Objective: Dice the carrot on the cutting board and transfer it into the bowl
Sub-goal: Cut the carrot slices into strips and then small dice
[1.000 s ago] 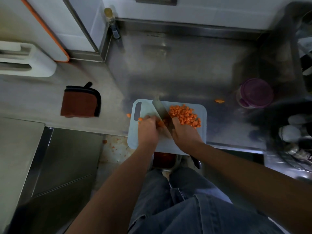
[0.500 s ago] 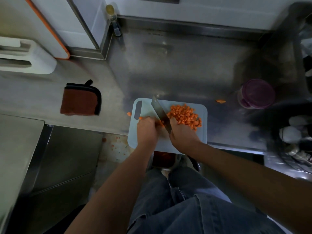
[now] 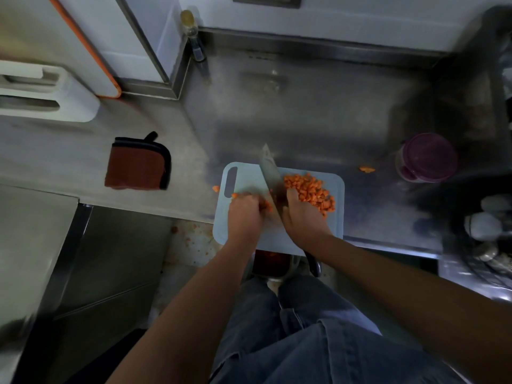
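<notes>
Chopping in hand here: the right hand (image 3: 303,217) has its grip closed tight round the knife (image 3: 270,173). The handle is hidden inside the fist, and the blade runs away from the person across the cutting board (image 3: 243,173), tip out past the far edge. The left hand (image 3: 245,214) has its fingers curled down over the uncut carrot (image 3: 266,207), a small orange bundle pinned to the board just beside the blade's left face. So the carrot sits right between the two grips, tucked under the left knuckles. On the blade's other side lies the diced pile (image 3: 310,191), heaped against the right hand. To do this well, I'd say: fingertips tucked back, knuckles guiding the flat of the blade, short even cuts, the bundle fed in little by little. The board overhangs the desk (image 3: 304,120) edge, so press gently. One stray bit (image 3: 216,188) lies beside the board's handle slot, and another stray piece (image 3: 367,169) lies further right on the desk. Below the overhang sits a metal bowl (image 3: 270,263), probably the target for the sweep
</notes>
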The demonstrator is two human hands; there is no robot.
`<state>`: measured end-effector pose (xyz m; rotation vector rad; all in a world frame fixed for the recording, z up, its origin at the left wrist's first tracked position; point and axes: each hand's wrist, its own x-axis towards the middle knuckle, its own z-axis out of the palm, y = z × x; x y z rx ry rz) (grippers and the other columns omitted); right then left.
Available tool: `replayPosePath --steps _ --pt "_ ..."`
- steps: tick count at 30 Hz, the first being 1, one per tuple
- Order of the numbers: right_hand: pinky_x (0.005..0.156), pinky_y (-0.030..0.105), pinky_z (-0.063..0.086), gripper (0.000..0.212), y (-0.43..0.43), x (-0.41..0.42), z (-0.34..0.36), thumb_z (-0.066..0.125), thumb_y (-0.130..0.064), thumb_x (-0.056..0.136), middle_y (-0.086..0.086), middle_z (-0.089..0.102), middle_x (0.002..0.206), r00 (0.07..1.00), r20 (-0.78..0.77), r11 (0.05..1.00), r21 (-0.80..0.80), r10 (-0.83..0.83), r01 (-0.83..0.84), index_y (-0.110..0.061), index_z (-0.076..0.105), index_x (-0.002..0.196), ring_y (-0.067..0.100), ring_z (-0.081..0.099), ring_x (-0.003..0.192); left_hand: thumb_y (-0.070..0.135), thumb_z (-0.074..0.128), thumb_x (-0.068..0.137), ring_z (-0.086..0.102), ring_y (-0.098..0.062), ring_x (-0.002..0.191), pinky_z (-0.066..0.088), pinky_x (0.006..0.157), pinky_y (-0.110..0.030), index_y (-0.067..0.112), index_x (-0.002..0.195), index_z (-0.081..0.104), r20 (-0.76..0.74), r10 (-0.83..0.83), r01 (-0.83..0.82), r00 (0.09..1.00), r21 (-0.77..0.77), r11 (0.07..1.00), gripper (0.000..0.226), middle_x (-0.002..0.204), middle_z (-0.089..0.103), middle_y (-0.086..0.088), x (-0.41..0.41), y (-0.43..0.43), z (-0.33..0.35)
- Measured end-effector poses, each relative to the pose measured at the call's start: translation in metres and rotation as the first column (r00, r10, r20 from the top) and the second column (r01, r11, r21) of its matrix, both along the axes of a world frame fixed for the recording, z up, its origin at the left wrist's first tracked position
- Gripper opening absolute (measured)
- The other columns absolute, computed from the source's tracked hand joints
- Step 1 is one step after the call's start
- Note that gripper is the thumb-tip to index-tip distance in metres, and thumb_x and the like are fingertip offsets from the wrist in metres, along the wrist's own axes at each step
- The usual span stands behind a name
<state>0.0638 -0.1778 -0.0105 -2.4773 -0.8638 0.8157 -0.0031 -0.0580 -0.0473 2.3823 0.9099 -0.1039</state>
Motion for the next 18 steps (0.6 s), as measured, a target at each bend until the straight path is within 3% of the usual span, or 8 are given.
replayPosePath --steps 5,11,18 --pt "0.060 0.035 0.041 0.017 -0.0038 -0.0023 0.0028 0.039 -0.018 0.098 0.004 0.052 0.074 0.998 0.008 0.998 -0.010 0.064 -0.064 -0.013 0.037 0.114 0.029 0.056 0.069 0.018 0.059 0.088 0.062 -0.022 0.084 0.048 0.080 -0.034 0.015 0.089 0.076 0.013 0.009 -0.009 1.000 0.041 0.999 0.017 0.091 0.070 -0.005 -0.0031 -0.0007 -0.0035" --pt "0.061 0.037 0.046 0.022 0.0000 -0.0080 0.0015 0.039 -0.016 0.098 0.008 0.058 0.079 0.997 -0.021 0.997 -0.014 0.071 -0.072 -0.011 0.036 0.120 0.030 0.062 0.072 0.013 0.057 0.088 0.062 -0.022 0.079 0.049 0.077 -0.036 0.012 0.082 0.076 0.018 0.015 -0.016 1.000 0.021 1.000 0.020 0.084 0.070 -0.006 -0.0026 -0.0020 -0.0026" --pt "0.067 0.045 0.052 0.033 0.0020 -0.0078 -0.0003 0.040 -0.018 0.098 0.010 0.059 0.080 0.997 -0.072 0.999 -0.021 0.026 -0.027 -0.010 0.031 0.129 0.030 0.061 0.073 0.016 0.056 0.091 0.061 -0.023 0.082 0.049 0.083 -0.036 0.014 0.088 0.075 -0.028 0.012 -0.011 1.000 0.024 1.000 0.020 0.088 0.070 -0.007 -0.0016 -0.0045 -0.0045"
